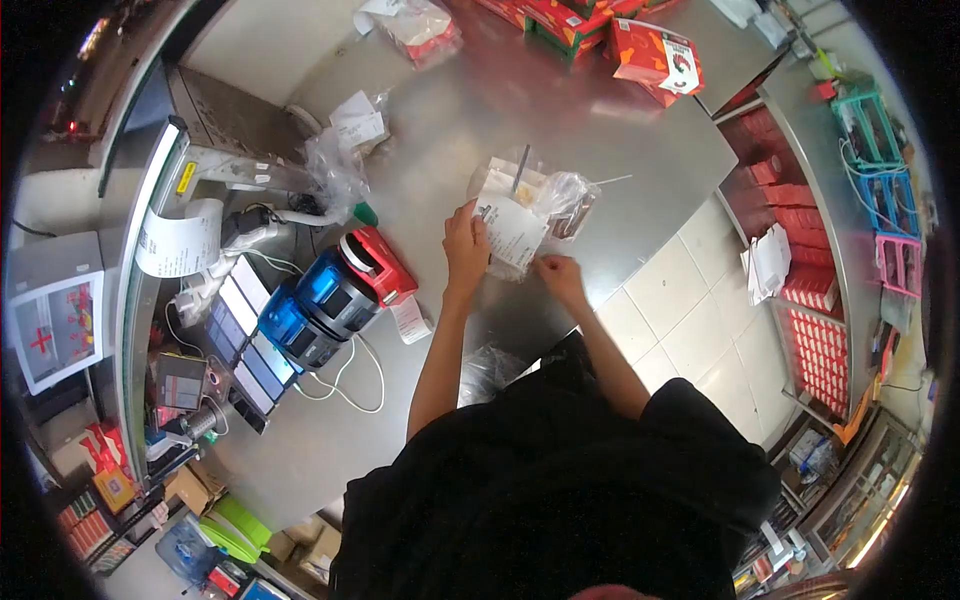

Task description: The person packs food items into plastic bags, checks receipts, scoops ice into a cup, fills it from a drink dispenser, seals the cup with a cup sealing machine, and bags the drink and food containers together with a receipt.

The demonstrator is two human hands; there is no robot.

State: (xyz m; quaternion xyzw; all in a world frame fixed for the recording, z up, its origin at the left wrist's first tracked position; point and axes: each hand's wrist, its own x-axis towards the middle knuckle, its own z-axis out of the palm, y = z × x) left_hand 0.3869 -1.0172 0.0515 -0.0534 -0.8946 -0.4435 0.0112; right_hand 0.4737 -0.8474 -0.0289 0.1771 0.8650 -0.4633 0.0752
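Observation:
A clear plastic bag (563, 192), gathered into a crumpled knot on top, lies on the steel table with light and brown contents inside. A white printed receipt (512, 232) covers its near left part. My left hand (466, 246) grips the left edge of the bag and receipt, thumb on the paper. Close by the bag's lower right corner is my right hand (561, 279), its fingers closed in a pinch; what they hold is too small to make out. A thin grey stick (521, 169) lies across the bag's top, and a thin white one (612, 180) sticks out to the right.
Blue and red label printers (340, 285) stand left, beside several phones (240, 335) and loose white cables. More bagged packages with receipts (360, 125) lie at the back left. Red boxes (655, 58) sit at the far edge. A shelf of red boxes (800, 240) stands right.

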